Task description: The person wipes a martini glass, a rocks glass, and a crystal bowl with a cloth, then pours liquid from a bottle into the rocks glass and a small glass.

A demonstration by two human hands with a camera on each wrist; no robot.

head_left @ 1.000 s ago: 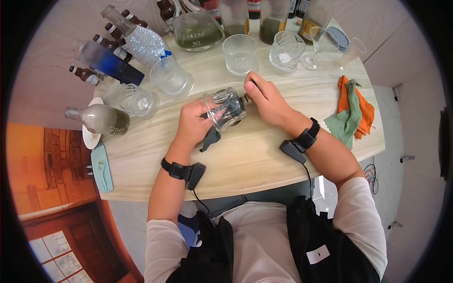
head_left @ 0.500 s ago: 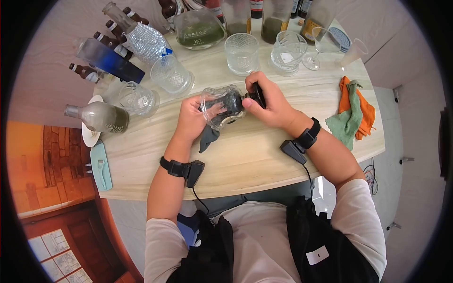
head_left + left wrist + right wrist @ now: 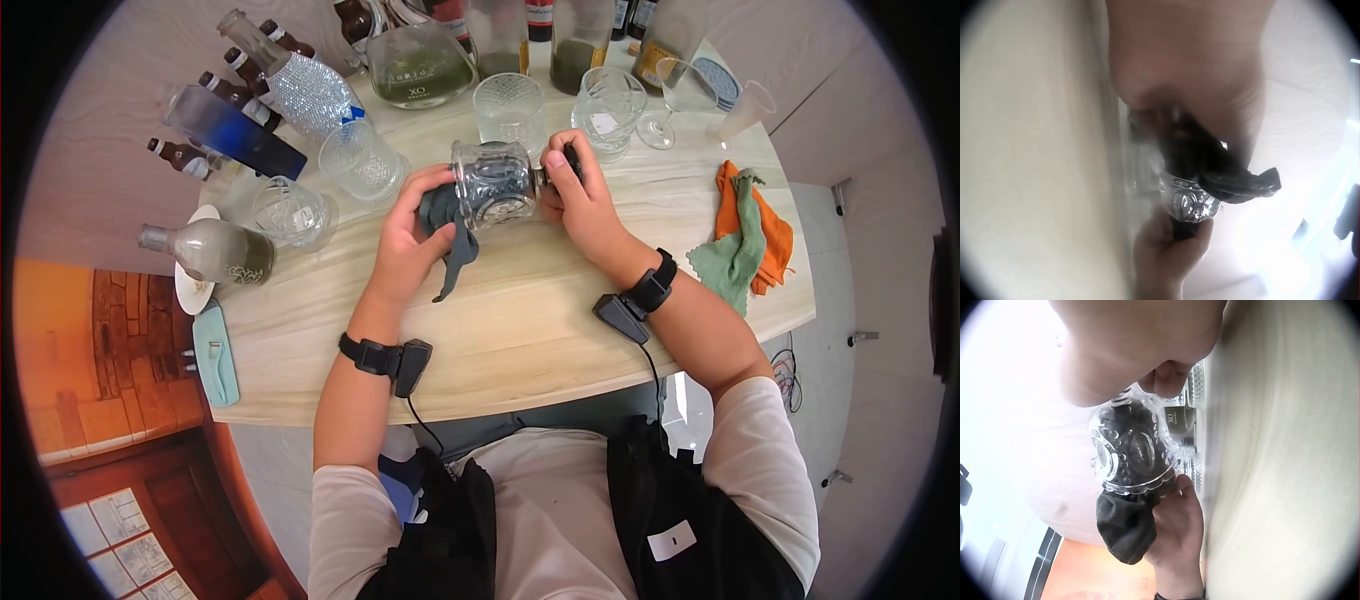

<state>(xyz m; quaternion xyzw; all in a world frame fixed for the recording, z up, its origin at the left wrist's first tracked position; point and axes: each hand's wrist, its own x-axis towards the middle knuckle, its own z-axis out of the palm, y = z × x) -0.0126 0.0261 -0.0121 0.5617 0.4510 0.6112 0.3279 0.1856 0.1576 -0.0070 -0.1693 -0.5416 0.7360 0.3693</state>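
Over the last second the left hand [image 3: 407, 237] has drawn back out of the glass goblet [image 3: 495, 185]; its fingers showed through the bowl and now curl only about the mouth, pinching a dark grey cloth [image 3: 462, 250]. The goblet has shifted toward the tabletop [image 3: 560, 330]'s far edge and lies nearly level, mouth toward the left edge. The right hand [image 3: 583, 205] grips it by the stem end; something dark shows in that grip, and I can't tell what. To my eye, the wiping is mid-course, with the inside being worked.

The goblet is held above the middle of the tabletop, nearer the far edge than the near 1. From the right wrist, dark cloth shows through its bowl, the rest bunched outside the rim.

Behind it, the decanter [image 3: 420, 78] along the far edge holds green liquid, and a clear bottle [image 3: 580, 65] right of that has something dark low down. The 4 cut-glass tumblers [image 3: 510, 108] show no drink. Toward the far right corner are a stemmed glass [image 3: 688, 88] and a clear cup [image 3: 750, 105].
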